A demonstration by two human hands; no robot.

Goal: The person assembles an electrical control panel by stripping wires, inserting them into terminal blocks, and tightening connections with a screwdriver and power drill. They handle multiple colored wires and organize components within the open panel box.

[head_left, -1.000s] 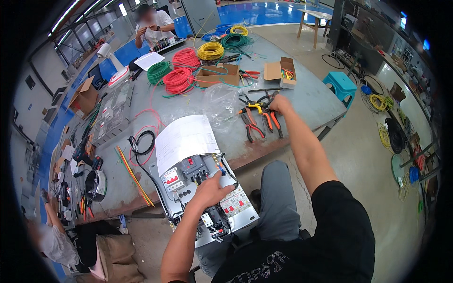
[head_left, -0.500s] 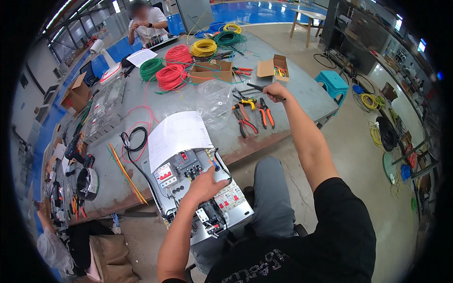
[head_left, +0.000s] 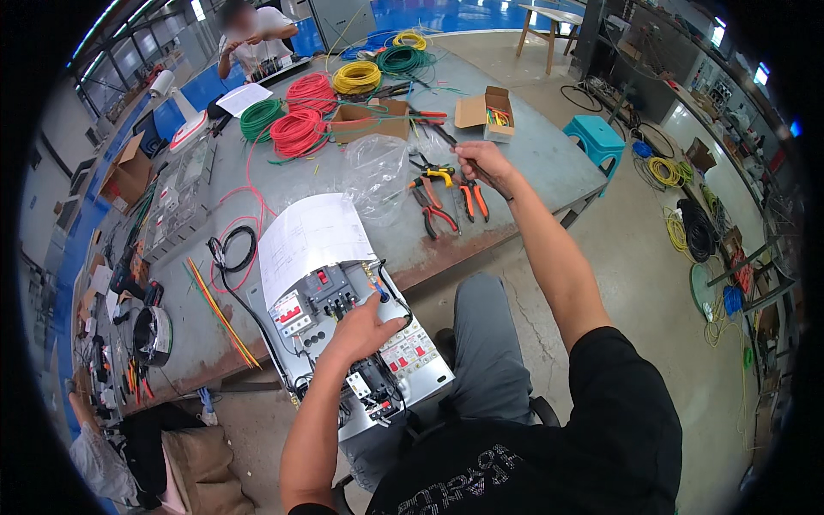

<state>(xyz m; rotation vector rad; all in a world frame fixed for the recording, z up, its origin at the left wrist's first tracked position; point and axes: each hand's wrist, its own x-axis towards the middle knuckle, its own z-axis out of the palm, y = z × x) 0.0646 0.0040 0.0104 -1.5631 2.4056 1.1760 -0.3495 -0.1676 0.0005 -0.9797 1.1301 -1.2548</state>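
Observation:
On my lap and against the table's edge rests a metal mounting plate (head_left: 429, 380) with breakers and wiring. My left hand (head_left: 365, 330) lies over its middle, thumb and index finger spread, the index fingertip by a blue-sleeved wire end (head_left: 380, 293). The other fingers are partly hidden. A printed sheet (head_left: 311, 240) covers the plate's far end. Out over the table, my right hand (head_left: 485, 161) is closed around a long dark hand tool (head_left: 445, 134), whose exact kind is unclear. Below that hand lie orange-handled pliers (head_left: 474, 202), red-handled cutters (head_left: 436, 221) and a yellow-handled tool (head_left: 439, 175).
Coils of red (head_left: 299, 133), green (head_left: 260, 120) and yellow wire (head_left: 357, 77) lie at the far side. Near them are a cardboard box (head_left: 371, 123), a small carton (head_left: 500, 120) and a clear plastic bag (head_left: 374, 172). A blue stool (head_left: 594, 137) stands right. Another person (head_left: 262, 39) sits opposite.
The whole view has shifted slightly. The dark tool in my right hand has turned to a steeper slant. My left hand stays at the same place on the plate.

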